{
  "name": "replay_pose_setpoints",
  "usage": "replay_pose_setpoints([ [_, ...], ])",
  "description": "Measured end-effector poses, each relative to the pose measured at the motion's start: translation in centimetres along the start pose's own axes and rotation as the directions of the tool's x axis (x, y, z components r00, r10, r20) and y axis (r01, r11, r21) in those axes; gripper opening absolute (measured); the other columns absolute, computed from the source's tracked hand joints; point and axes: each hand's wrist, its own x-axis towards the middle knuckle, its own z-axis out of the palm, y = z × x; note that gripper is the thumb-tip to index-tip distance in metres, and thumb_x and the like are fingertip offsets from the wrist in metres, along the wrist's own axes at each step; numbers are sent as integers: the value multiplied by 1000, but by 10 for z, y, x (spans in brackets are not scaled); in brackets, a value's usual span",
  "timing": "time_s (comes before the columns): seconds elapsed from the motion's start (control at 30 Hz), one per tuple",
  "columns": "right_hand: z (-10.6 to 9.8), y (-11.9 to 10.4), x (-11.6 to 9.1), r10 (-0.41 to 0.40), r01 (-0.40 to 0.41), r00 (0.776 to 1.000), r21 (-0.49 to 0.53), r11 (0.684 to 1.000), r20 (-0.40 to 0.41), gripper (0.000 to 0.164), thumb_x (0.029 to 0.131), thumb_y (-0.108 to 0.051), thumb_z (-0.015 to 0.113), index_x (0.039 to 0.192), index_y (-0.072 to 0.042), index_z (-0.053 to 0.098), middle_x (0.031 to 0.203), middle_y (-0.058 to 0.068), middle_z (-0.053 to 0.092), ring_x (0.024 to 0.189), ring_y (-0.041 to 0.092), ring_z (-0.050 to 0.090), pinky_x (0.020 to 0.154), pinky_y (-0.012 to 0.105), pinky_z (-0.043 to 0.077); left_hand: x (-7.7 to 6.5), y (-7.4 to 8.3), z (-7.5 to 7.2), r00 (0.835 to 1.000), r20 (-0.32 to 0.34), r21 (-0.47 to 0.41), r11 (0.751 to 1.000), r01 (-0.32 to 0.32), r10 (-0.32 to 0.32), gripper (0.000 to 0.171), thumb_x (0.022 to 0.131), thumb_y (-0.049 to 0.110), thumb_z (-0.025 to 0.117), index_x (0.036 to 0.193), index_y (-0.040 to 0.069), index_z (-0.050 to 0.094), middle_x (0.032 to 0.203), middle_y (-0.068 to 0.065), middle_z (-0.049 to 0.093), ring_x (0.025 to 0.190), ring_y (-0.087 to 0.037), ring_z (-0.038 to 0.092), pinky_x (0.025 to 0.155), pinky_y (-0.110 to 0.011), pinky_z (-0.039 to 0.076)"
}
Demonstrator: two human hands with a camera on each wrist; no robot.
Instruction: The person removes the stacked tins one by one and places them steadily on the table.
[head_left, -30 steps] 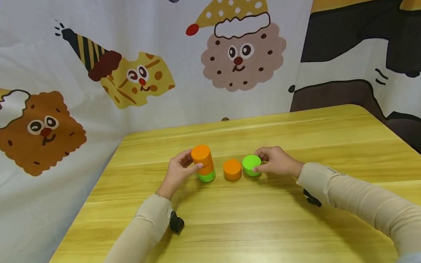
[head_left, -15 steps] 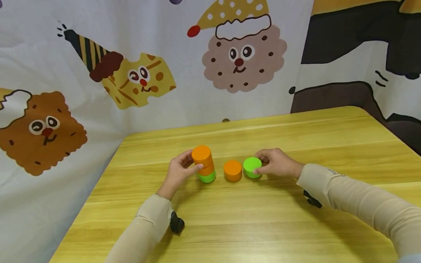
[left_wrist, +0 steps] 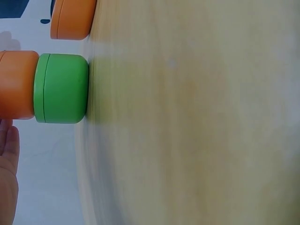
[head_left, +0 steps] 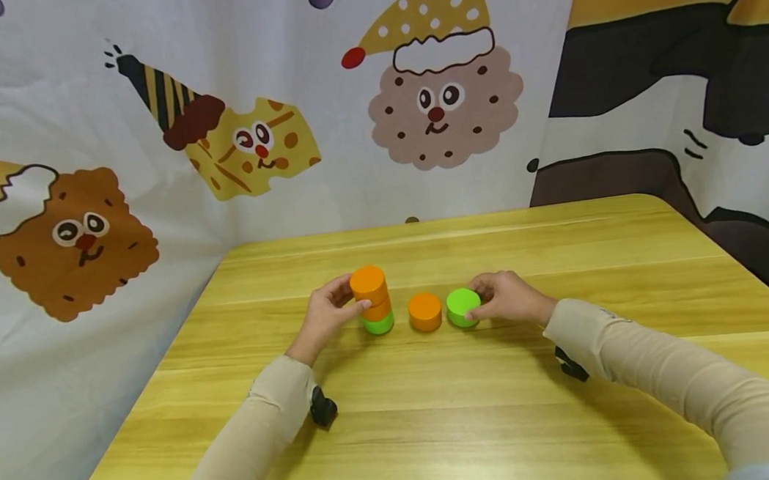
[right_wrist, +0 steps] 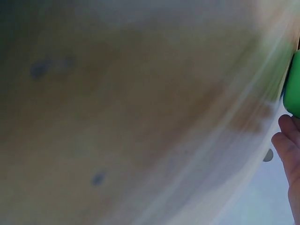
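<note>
A stack of short round blocks stands upright on the table, in the head view: a green block (head_left: 378, 322) at the bottom, a middle orange block (head_left: 377, 310) and a top orange block (head_left: 368, 281). My left hand (head_left: 326, 313) holds the stack's upper part from the left, thumb in front. To the right, a lone orange block (head_left: 425, 312) sits untouched. Beside it my right hand (head_left: 508, 298) pinches a second green block (head_left: 463, 308) from the right. The left wrist view shows the stack's green block (left_wrist: 63, 89) resting on the wood, a thin seam near its top.
The wooden table (head_left: 436, 428) has a rounded far right corner. Behind it hangs a white curtain (head_left: 348, 191) printed with cartoon biscuits and cheese. Each sleeve has a dark wrist device, such as the left one (head_left: 322, 407).
The right hand's green block has shifted slightly right and nearer me, widening its gap from the lone orange block. My left hand and the stack stay put.
</note>
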Motion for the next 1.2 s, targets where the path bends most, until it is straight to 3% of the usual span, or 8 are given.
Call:
replay_pose_setpoints([
  [0.1,0,1,0,8,-8,1000,16,1000,3,46,72,-27,80,106,-1,63,93,7,66,83,16,62,75,31,55,2,-8,-1,1000,-5,4,1000,-5,5,48,81,10,72,125,1,55,116,-18,61,112,-28,56,102,-37,42],
  [0.27,0,0,0,5,-5,1000,20,1000,3,47,73,-27,80,107,1,62,96,10,66,85,18,63,77,32,55,-3,10,1,1000,4,-5,1000,13,-13,48,82,5,70,126,-4,53,118,-23,59,114,-34,53,104,-45,38],
  [0.4,0,-4,1,2,-3,1000,-16,1000,-24,63,72,-34,79,119,2,56,111,15,63,101,27,61,89,41,52,-5,15,1,1000,12,6,1000,10,-10,48,82,2,69,126,-6,52,118,-24,58,115,-35,52,105,-45,38],
  [0.57,0,-19,8,-44,40,998,-74,996,-53,80,74,-43,76,131,3,47,126,21,55,118,35,51,100,50,41,0,1,-3,999,33,-17,1000,6,-5,51,81,1,69,128,-4,50,122,-23,56,119,-34,50,106,-43,37],
  [0.7,-1,-37,18,-107,101,993,-100,990,-57,77,74,-43,75,132,1,48,128,19,55,119,33,51,102,50,39,2,-11,-5,999,36,-34,999,1,0,54,81,5,70,130,0,49,126,-20,54,122,-30,49,107,-41,35],
  [0.87,0,-60,31,-176,169,984,-140,976,-35,73,76,-44,73,131,-2,50,126,16,57,117,29,54,100,48,42,3,-14,-5,1000,28,0,1000,3,-3,55,80,9,73,130,2,49,126,-17,56,121,-28,50,107,-43,35],
  [1.2,9,-98,52,-168,181,982,-200,963,81,69,80,-44,69,133,-4,49,129,12,56,117,25,53,99,42,44,1,-15,-3,999,27,69,997,17,-19,56,79,14,74,129,4,52,125,-14,57,120,-27,51,106,-45,36],
])
